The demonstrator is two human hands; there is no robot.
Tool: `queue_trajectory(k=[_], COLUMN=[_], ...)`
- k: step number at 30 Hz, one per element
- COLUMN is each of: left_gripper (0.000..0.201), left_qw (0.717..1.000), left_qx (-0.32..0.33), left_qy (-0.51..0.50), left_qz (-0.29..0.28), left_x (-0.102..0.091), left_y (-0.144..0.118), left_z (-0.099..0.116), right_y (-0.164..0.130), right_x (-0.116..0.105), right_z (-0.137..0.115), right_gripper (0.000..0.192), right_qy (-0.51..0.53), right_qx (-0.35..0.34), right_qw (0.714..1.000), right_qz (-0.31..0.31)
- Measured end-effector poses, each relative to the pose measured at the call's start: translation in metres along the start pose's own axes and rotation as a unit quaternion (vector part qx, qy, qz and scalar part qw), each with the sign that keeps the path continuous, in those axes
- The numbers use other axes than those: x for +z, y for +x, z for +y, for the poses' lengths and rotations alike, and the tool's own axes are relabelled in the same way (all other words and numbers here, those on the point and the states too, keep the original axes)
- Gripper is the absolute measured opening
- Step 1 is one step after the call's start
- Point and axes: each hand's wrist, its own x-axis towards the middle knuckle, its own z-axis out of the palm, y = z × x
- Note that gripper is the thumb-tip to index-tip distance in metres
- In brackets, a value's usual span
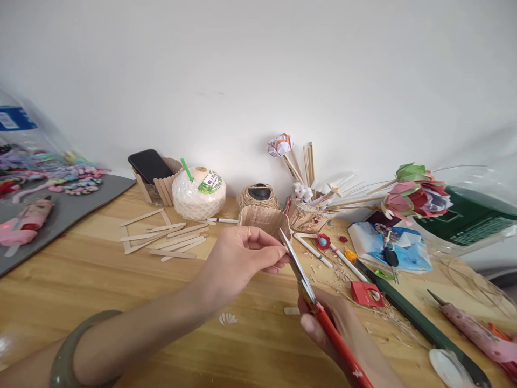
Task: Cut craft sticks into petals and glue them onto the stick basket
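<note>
Left hand pinches a stick basket at its fingertips; right hand grips red scissors, blades open just beside those fingertips.

We cannot see what our left hand pinches: its fingertips cover the spot just where the scissors blades meet them. Below that grip, the scissors' red handles run off the bottom edge, and our right hand around them is cut there too. Just behind the grip, the stick basket is partly hidden by our fingers. Far right of the grip, the pink glue gun leaves the frame.
</note>
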Motion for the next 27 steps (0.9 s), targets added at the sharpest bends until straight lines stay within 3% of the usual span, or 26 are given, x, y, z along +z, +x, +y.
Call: queue_trajectory(k=[27], left_gripper=[0.006], left_qw=[1.0], left_qx=[-0.005], left_qy=[0.02], left_qz=[0.021], left_x=[0.002], left_y=[-0.0026], left_z=[0.0023], right_y=[-0.002], right_x=[0.0031], right_z=[0.0054], right_gripper=[0.05], right_qy=[-0.029], right_qx=[0.01], right_qw=[0.999], right_qz=[0.04])
